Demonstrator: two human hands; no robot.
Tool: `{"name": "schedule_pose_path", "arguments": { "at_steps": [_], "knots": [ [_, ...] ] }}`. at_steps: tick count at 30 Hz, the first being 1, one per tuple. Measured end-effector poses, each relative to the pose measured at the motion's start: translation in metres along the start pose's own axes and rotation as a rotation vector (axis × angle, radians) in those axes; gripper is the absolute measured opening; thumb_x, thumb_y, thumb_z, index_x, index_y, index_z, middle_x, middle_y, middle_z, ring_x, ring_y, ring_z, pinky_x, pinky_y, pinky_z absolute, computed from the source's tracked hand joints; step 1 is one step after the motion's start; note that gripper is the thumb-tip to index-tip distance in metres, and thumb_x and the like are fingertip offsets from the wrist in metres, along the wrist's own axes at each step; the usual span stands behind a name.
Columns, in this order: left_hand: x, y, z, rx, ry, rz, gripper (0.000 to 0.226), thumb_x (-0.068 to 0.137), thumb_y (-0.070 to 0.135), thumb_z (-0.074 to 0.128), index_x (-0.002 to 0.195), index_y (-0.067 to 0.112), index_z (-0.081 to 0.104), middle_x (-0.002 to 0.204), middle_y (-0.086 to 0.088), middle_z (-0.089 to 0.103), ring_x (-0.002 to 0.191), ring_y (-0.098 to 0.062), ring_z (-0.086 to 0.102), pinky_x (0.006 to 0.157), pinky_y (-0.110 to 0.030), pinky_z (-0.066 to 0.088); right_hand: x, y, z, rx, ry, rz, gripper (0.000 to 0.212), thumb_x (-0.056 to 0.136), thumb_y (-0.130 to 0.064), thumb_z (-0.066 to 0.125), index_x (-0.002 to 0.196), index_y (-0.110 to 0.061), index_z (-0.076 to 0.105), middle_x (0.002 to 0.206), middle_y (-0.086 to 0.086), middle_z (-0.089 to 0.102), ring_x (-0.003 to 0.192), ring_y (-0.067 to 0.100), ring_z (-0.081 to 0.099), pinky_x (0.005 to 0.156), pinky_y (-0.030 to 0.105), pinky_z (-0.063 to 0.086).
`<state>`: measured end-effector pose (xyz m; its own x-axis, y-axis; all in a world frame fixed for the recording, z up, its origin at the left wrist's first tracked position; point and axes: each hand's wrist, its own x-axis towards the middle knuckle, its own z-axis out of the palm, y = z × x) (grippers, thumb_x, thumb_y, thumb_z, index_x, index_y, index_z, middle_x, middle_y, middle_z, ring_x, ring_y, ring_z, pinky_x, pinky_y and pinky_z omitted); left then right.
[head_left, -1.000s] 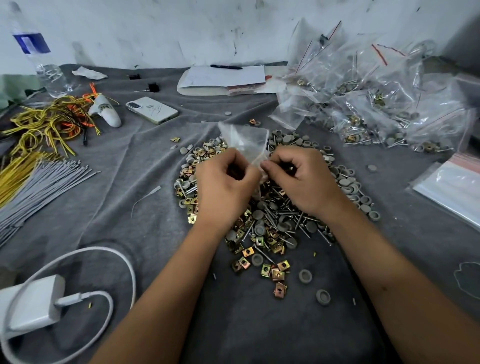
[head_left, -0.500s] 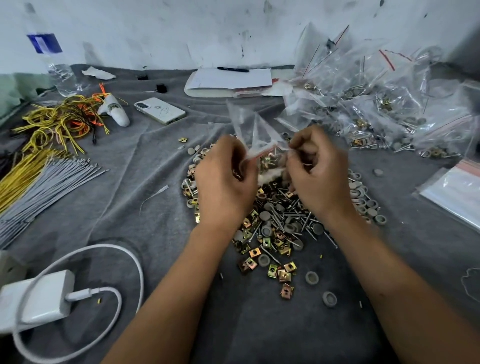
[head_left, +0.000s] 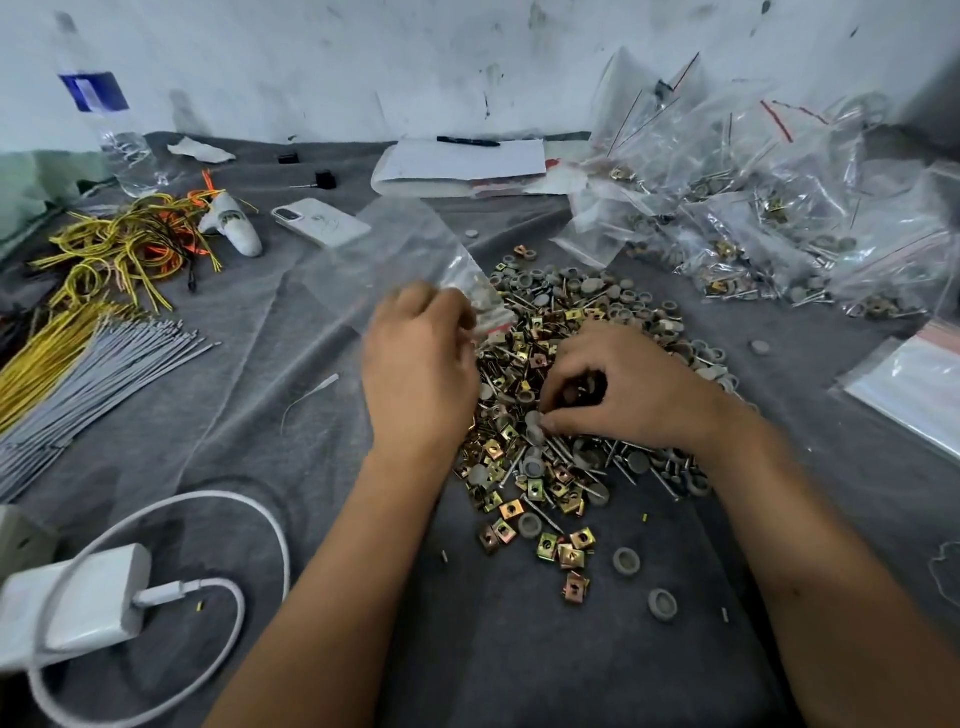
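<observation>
Two grips: I see both over pile (head_left: 545, 483)
Left hand (head_left: 418, 374): pinching bag (head_left: 384, 249) mouth
Right hand (head_left: 634, 395): beside bag, pinching cap (head_left: 534, 422)

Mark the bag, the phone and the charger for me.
bag (head_left: 400, 254), head view, middle of its clear film.
phone (head_left: 322, 222), head view, centre of its white back.
charger (head_left: 72, 605), head view, top of the white block.

No legible text on any item
</observation>
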<state>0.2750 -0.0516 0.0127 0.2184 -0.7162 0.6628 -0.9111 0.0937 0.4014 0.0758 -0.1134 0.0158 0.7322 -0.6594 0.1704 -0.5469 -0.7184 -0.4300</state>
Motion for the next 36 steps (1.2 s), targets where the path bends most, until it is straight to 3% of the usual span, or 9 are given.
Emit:
{"name": "schedule_pose_path", "arguments": {
  "at_steps": [4, 7, 9, 12, 19, 23, 27, 32, 36],
  "knots": [
    [-0.004, 0.002, 0.007, 0.008, -0.194, 0.015, 0.004, 0.087, 0.012, 0.068, 0.088, 0.012, 0.071, 0.091, -0.003, 0.067, 0.084, -0.025, 0.062, 0.071, -0.043, 0.057, 0.001, 0.003, 0.003, 0.038, 0.015, -0.045, 0.009, 0.084, -0.039, 0.081, 0.086, -0.031, 0.078, 0.083, -0.019, 0.064, 0.089, -0.001, 0.052, 0.076, 0.025, 0.037],
    [-0.003, 0.000, 0.007, -0.001, -0.116, 0.042, 0.007, 0.089, 0.017, 0.071, 0.089, 0.012, 0.076, 0.091, -0.003, 0.068, 0.093, -0.027, 0.059, 0.077, -0.040, 0.051, -0.001, 0.005, 0.002, 0.283, 0.230, 0.040, 0.005, 0.086, -0.032, 0.081, 0.089, -0.031, 0.077, 0.083, -0.016, 0.072, 0.082, 0.001, 0.067, 0.073, 0.011, 0.047],
    [-0.001, -0.001, 0.006, 0.020, 0.015, 0.032, 0.007, 0.090, 0.019, 0.074, 0.090, 0.013, 0.078, 0.089, -0.002, 0.065, 0.095, -0.027, 0.053, 0.073, -0.034, 0.040, 0.000, 0.001, 0.002, 0.477, 0.405, 0.048, 0.006, 0.089, -0.020, 0.079, 0.094, -0.024, 0.077, 0.086, -0.012, 0.076, 0.080, 0.004, 0.072, 0.072, 0.014, 0.054],
    [0.002, -0.001, 0.006, -0.102, 0.037, 0.007, 0.007, 0.090, 0.019, 0.074, 0.092, 0.014, 0.079, 0.087, 0.000, 0.064, 0.082, -0.022, 0.058, 0.065, -0.035, 0.044, 0.001, -0.007, 0.007, 0.614, 0.539, 0.000, 0.013, 0.090, -0.010, 0.077, 0.099, -0.019, 0.077, 0.089, -0.007, 0.079, 0.085, 0.010, 0.076, 0.073, 0.020, 0.059],
    [0.000, 0.009, 0.012, -0.542, -0.066, -0.260, 0.013, 0.090, 0.013, 0.075, 0.077, 0.017, 0.073, 0.063, 0.004, 0.065, 0.058, -0.011, 0.059, 0.055, -0.032, 0.050, 0.004, -0.015, 0.013, 0.305, 0.610, -0.008, 0.015, 0.087, -0.008, 0.079, 0.101, -0.013, 0.080, 0.093, -0.009, 0.077, 0.088, -0.001, 0.072, 0.078, 0.013, 0.054],
    [-0.001, 0.011, 0.015, -0.723, -0.134, -0.377, 0.014, 0.093, 0.013, 0.074, 0.079, 0.010, 0.072, 0.067, -0.010, 0.069, 0.063, -0.035, 0.066, 0.061, -0.053, 0.057, 0.006, -0.018, 0.016, 0.145, 0.613, -0.052, 0.014, 0.085, -0.008, 0.082, 0.099, -0.010, 0.081, 0.094, -0.002, 0.079, 0.085, 0.003, 0.073, 0.078, 0.016, 0.055],
    [-0.002, 0.009, 0.021, -0.732, -0.082, -0.409, 0.017, 0.091, 0.010, 0.075, 0.074, 0.014, 0.071, 0.060, -0.003, 0.063, 0.056, -0.023, 0.057, 0.052, -0.043, 0.051, 0.010, -0.021, 0.023, 0.021, 0.585, -0.029, 0.011, 0.082, -0.018, 0.086, 0.089, -0.012, 0.080, 0.085, -0.001, 0.077, 0.075, 0.011, 0.069, 0.073, 0.034, 0.057],
    [-0.004, 0.007, 0.024, -0.648, -0.022, -0.326, 0.019, 0.087, 0.009, 0.077, 0.071, 0.019, 0.071, 0.054, 0.010, 0.055, 0.049, -0.004, 0.047, 0.049, -0.020, 0.037, 0.012, -0.023, 0.021, 0.008, 0.489, -0.104, 0.016, 0.086, -0.010, 0.079, 0.103, -0.009, 0.080, 0.096, 0.003, 0.075, 0.087, 0.016, 0.068, 0.083, 0.031, 0.055],
    [-0.006, 0.002, 0.027, -0.592, 0.010, -0.317, 0.014, 0.086, 0.010, 0.077, 0.073, 0.013, 0.071, 0.059, 0.005, 0.058, 0.052, -0.006, 0.048, 0.054, -0.027, 0.040, -0.001, -0.010, -0.004, 0.083, 0.461, -0.006, 0.026, 0.082, -0.048, 0.079, 0.085, -0.022, 0.076, 0.081, -0.011, 0.071, 0.073, 0.003, 0.064, 0.071, 0.023, 0.052]
  ]
}}
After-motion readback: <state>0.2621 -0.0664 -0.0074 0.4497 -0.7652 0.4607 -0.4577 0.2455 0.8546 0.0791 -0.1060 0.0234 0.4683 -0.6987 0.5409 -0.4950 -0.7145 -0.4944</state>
